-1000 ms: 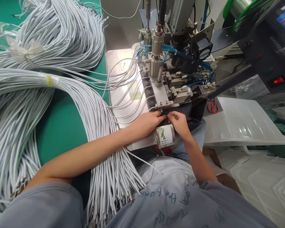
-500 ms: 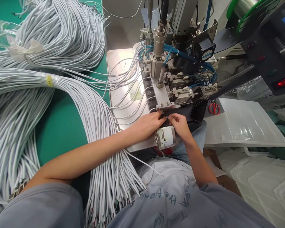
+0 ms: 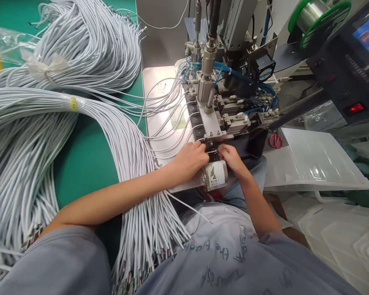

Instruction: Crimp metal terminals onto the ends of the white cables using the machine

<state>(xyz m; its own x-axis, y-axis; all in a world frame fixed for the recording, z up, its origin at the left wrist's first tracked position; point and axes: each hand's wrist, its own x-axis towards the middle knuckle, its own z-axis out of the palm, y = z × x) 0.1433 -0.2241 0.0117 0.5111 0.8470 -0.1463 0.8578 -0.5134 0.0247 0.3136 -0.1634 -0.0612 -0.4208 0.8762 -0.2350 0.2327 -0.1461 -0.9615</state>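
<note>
My left hand (image 3: pixel 191 159) is closed with curled fingers around a white cable (image 3: pixel 211 152), at the front of the metal machine (image 3: pixel 209 119). A short length of the cable shows between my hands, its end at my right fingertips. There my right hand (image 3: pixel 231 157) is pinched; what exactly lies between its thumb and finger is too small to make out. Just below is a rounded cover with a white label (image 3: pixel 217 175). Several other white cables (image 3: pixel 184 135) run into the machine's left side, above my left hand.
A thick bundle of white cables (image 3: pixel 110 123) with yellow tape passes beneath my left forearm. Another tied bundle (image 3: pixel 89 49) lies on the green mat (image 3: pixel 89 164). To the right are a phone (image 3: pixel 256 143), red-handled scissors (image 3: pixel 276 141), a translucent tray (image 3: pixel 322 159) and a control box (image 3: pixel 341 78).
My left fingers have drawn back to the left and curled in, exposing cable between the hands. My right hand stays at the cable's end. The whole view has shifted slightly.
</note>
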